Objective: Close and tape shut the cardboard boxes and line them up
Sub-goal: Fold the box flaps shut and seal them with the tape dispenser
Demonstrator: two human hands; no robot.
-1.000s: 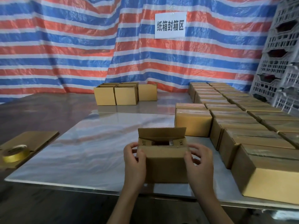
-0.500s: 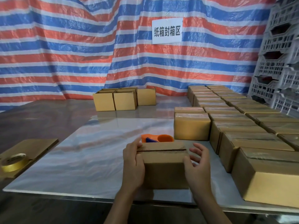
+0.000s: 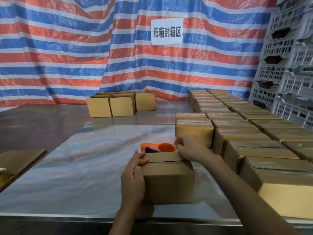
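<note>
Where the counter (image 3: 71, 180) meets its near edge, a cardboard box (image 3: 167, 182) stands with its top flaps folded down, the seam between them a dark line across the top and bare of tape. The left hand (image 3: 133, 178) is pressed flat against the box's left side, fingers spread loosely with the tips curling over the top edge at the seam. The right hand (image 3: 189, 148) reaches over the box's far right corner, fingers loosely curled and holding nothing that can be made out. Just behind the box lies an orange and blue tape dispenser (image 3: 156, 148), close by the right hand's fingertips. To the right, taped boxes (image 3: 254, 148) sit in tight rows running back along the counter. At the left edge lies a flattened piece of cardboard (image 3: 18, 160). Farther back stand three open boxes (image 3: 118, 104) side by side. Behind everything hangs a striped tarp (image 3: 67, 48) bearing a white sign (image 3: 166, 31), with grey plastic crates (image 3: 288, 65) stacked at the right.
</note>
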